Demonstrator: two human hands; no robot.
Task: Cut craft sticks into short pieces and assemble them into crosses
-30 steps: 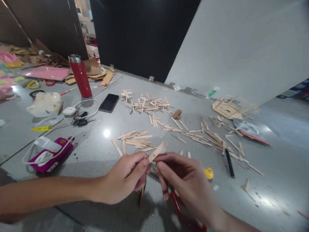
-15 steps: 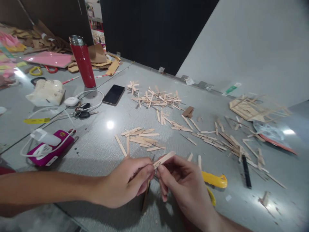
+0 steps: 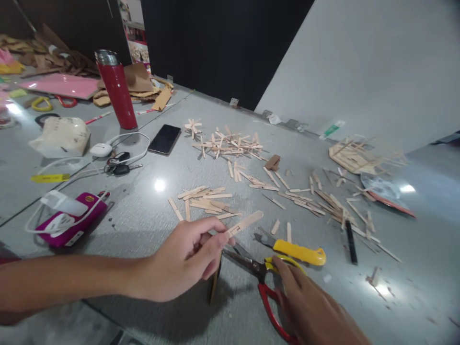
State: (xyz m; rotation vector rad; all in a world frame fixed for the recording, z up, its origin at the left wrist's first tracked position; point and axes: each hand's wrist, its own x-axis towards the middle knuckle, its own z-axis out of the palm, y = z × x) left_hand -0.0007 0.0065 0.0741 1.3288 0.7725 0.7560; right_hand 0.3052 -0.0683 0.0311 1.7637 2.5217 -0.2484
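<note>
My left hand [image 3: 192, 261] pinches a wooden craft stick [image 3: 247, 223] between thumb and fingers; a small dark mark or notch shows near its held end. My right hand [image 3: 305, 297] is closed about the handles of scissors [image 3: 259, 269], one loop yellow and the other red. Their dark blades point left, towards my left hand, with the tips close to its fingers. Just beyond the scissors lies a yellow-handled cutter [image 3: 300, 251]. Below my left hand a thin brownish strip [image 3: 214, 285] shows, its upper part hidden.
Craft sticks [image 3: 206, 199] lie loose ahead, with a larger heap [image 3: 232, 143] behind. A stick-built frame [image 3: 355, 155] and a black pen-like object [image 3: 351, 242] are at right. To the left are a phone [image 3: 165, 139], red bottle [image 3: 117, 93], keys [image 3: 122, 168] and purple power bank [image 3: 74, 218].
My right hand has let go of the craft stick and moved down right onto the scissors, which have shifted left. My left hand keeps the stick. The view has turned slightly right.
</note>
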